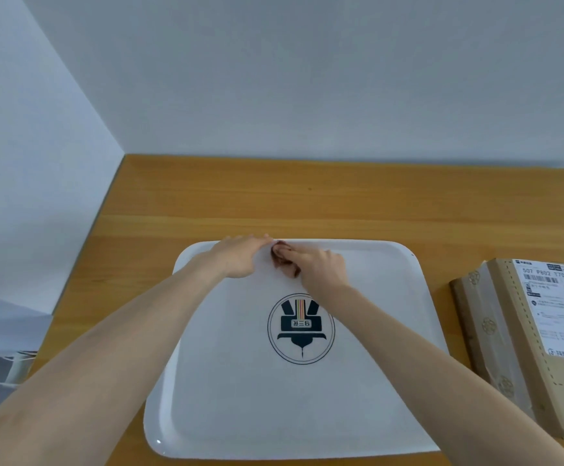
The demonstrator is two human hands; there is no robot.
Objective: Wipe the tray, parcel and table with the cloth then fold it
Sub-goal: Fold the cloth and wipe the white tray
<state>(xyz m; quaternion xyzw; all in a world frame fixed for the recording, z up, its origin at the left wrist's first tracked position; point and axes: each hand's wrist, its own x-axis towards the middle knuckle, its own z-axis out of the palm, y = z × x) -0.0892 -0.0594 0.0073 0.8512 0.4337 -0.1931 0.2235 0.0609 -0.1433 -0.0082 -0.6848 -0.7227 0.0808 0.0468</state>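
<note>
A wooden table stands in a corner of 2 pale grey walls, carrying a white tray with a dark round logo at its middle, and a brown parcel just beside the tray's right edge, cut off by the frame. At the tray's far edge both hands meet on a small bunched brown cloth: the right hand is closed over it, hiding most of it. The left hand lies flat beside it, fingers at its top; whether they pinch it is unclear.

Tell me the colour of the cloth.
Reddish brown cloth, bunched under the right hand; head view.
</note>
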